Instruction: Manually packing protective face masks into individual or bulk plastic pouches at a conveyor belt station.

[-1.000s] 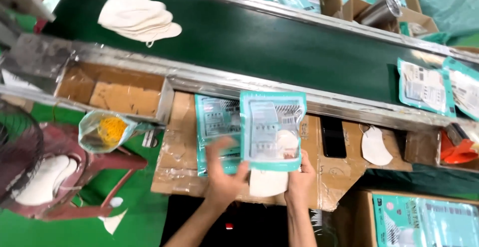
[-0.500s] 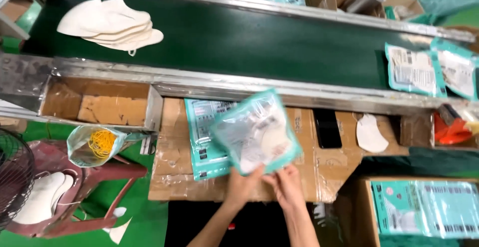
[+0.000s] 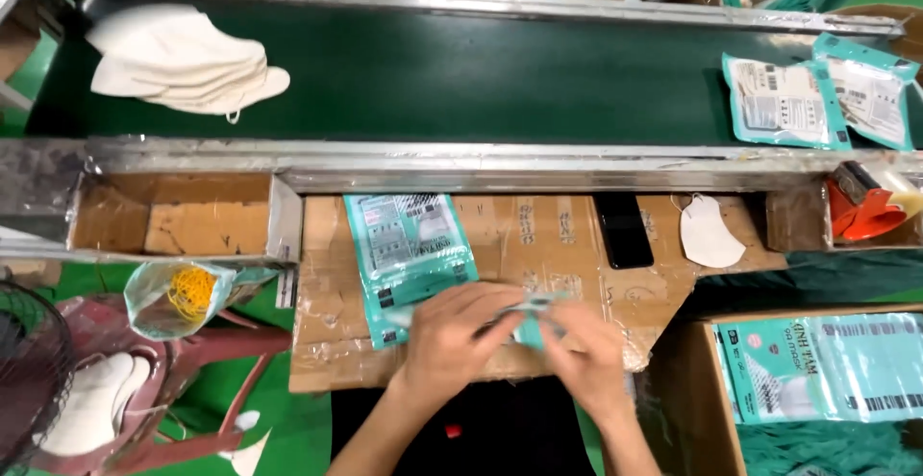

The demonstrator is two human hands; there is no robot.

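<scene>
While both hands are pressed together over the cardboard-covered counter, the left hand and right hand are pinching a teal pouch between them, fingers closed on it, and it's mostly hidden and a bit blurred, so I can't tell if its opening is sealed or what's inside. It sits low, just above the cardboard near the front edge. Right beside the left hand there's a small stack of flat teal pouches, which look unfilled. A bit further right on the cardboard lies a black phone, and next to that a single white mask on its own, not in any pouch. Beyond the metal rail, the green conveyor belt carries a pile of loose white masks on the left and two finished-looking teal packs on the right. An open box at lower right holds more of the same packs, and a red tape dispenser sits by the rail. My read: a few packs are done, one is in progress in the hands, and with that pile of masks and the stack of pouches there's plenty left.
</scene>
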